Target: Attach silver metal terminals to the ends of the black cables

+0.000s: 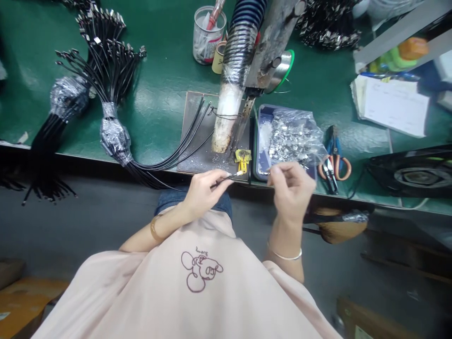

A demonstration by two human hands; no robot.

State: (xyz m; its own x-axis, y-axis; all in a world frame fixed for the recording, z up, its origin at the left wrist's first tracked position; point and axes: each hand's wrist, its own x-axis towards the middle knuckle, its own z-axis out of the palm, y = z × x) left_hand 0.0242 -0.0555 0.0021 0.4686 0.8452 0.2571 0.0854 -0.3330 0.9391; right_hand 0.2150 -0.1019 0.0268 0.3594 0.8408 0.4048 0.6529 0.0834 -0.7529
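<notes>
My left hand point(203, 190) is closed in a pinch on a thin black cable point(222, 179), its metal tip pointing right toward a small yellow fixture point(243, 159) at the bench edge. My right hand point(291, 188) is closed, fingers curled near the front of a blue tray point(263, 113); it seems to pinch a small metal piece, too small to name. The tray holds a clear bag of small metal shells point(291, 136). Several black cables point(187, 141) lie across a dark plate point(192, 106) to the left of the fixture.
A ribbed hose and metal arm point(242, 52) hang over the plate. Two taped bundles of black cables point(113, 132) lie on the green bench at left. Orange-handled snips point(334, 162) rest right of the tray. A plastic cup point(208, 35) stands behind; papers point(391, 103) at right.
</notes>
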